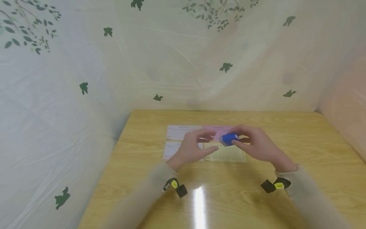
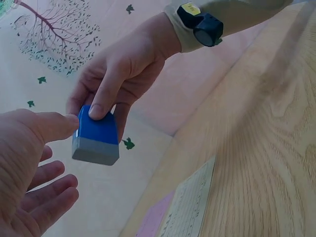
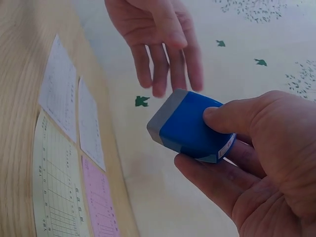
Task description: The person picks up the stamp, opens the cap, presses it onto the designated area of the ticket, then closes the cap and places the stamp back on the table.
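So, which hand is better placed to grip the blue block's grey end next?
Probably the left hand: empty and near the grey end, while the right hand grips the blue body.

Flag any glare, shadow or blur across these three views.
Head: bright glare streak on the table, left sleeve blurred toward the bottom edge; left wrist: dark shadow band across the table; right wrist: left hand looks softer than the blue-and-grey block.

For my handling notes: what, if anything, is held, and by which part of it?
The right hand holds the blue stamp by its blue body, grey end free; the left hand holds nothing.
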`<state>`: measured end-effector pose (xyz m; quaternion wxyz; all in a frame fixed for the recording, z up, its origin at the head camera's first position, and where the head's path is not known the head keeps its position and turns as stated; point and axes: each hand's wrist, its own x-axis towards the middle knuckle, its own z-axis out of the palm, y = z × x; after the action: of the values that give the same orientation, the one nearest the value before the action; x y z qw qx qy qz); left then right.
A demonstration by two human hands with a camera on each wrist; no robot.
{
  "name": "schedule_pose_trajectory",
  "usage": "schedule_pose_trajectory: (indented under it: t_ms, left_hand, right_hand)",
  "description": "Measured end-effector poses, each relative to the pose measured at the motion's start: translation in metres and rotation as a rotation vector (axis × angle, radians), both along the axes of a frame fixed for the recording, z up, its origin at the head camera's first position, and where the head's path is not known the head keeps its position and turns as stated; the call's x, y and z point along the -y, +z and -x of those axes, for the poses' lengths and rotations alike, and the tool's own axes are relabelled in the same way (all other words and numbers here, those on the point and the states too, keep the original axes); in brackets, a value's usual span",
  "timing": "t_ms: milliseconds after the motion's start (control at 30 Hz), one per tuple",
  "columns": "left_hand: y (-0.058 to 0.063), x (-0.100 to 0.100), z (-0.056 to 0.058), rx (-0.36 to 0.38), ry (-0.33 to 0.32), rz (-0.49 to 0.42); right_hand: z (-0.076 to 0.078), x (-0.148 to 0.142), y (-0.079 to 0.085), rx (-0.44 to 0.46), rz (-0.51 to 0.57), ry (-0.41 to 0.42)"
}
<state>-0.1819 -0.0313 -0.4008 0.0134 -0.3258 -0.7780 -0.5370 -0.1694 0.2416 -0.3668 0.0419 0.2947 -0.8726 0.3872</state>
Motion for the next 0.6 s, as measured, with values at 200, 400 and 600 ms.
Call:
schedule_pose_trajectory:
  t_ms: [200,400,600]
  left_hand:
    - [0.001,-0.02,-0.002,-0.018,-0.008,0.007]
    - [0.004,-0.024,-0.002,-0.003,0.004,0.001]
    - [0.004,-0.027,-0.003,0.007,0.002,0.014]
  right_hand:
    - [-0.001,0.001,-0.003,0.02,0.008,0.013]
    - [-0.002,0.002,0.001,0.048,0.012,0.014]
    - [-0.004,0.002,0.004,0.058,0.014,0.018]
